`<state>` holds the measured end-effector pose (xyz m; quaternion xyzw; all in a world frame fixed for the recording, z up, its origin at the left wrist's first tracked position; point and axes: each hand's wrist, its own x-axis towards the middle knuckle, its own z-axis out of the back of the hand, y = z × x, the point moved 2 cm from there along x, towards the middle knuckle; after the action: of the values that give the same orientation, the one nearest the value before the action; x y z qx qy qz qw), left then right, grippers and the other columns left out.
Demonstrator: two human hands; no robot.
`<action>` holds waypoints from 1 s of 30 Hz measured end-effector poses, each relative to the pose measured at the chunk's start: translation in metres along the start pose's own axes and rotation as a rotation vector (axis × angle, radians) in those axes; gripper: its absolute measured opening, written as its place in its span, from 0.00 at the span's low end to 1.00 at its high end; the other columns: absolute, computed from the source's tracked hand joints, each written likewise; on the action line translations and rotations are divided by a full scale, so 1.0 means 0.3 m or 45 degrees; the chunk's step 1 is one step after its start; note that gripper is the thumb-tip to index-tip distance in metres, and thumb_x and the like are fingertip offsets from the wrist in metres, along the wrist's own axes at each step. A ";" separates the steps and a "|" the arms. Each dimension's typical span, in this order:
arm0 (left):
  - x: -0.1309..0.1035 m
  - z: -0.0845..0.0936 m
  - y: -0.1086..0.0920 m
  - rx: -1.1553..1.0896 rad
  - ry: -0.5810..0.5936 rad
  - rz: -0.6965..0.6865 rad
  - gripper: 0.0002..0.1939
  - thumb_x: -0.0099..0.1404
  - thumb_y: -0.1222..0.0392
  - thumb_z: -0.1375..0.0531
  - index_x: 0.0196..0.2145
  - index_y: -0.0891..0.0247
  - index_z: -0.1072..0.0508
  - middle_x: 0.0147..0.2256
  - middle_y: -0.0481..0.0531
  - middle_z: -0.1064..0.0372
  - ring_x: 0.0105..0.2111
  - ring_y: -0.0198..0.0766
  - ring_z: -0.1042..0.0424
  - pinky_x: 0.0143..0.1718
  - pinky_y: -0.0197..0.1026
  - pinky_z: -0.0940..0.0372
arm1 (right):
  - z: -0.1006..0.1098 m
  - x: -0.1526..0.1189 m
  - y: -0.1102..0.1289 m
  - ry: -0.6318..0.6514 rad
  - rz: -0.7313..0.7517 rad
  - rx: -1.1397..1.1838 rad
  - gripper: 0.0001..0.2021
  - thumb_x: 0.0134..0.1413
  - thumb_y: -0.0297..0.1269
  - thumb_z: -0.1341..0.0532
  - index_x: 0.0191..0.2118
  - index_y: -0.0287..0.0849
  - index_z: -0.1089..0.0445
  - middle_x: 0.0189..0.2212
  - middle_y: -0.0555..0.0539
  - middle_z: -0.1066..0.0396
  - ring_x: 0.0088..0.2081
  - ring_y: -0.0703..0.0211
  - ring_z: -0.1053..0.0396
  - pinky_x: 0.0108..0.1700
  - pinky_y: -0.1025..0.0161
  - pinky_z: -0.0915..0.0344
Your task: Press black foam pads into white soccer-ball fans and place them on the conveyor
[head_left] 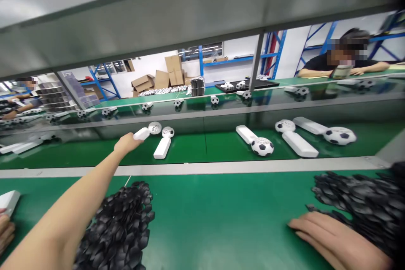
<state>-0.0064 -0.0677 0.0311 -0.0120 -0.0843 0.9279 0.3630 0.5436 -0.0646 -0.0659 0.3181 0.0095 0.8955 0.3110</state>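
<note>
Gripping the handle of a white ball-headed gadget (pixel 142 133) in the left hand (pixel 126 143), over a green conveyor belt (pixel 205 145), just beside another gadget (pixel 162 147). Resting the right hand (pixel 332 234), with fingers outstretched, on a green table (pixel 221 219) beside a heap of black pieces (pixel 363 198), and reaching past a second heap (pixel 122 228) with the left arm (pixel 79 202).

The bare, outstretched left arm reaches forward, its bare left hand (pixel 127 143) closed. The bare right hand (pixel 337 234) lies low, fingers together.
</note>
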 end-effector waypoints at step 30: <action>-1.151 -0.176 -0.618 -0.191 0.366 -1.429 0.34 0.58 0.52 0.44 0.58 0.64 0.51 0.50 0.60 0.37 0.46 0.48 0.34 0.45 0.48 0.39 | 0.091 0.026 0.176 0.000 -0.219 1.059 0.07 0.60 0.31 0.50 0.40 0.42 0.37 0.40 0.47 0.33 0.44 0.60 0.35 0.46 0.59 0.38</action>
<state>0.3767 -0.1594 -0.0036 -0.1170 -0.0931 0.5741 0.8050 0.5255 -0.1078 -0.0283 0.4144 0.3967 0.7862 0.2298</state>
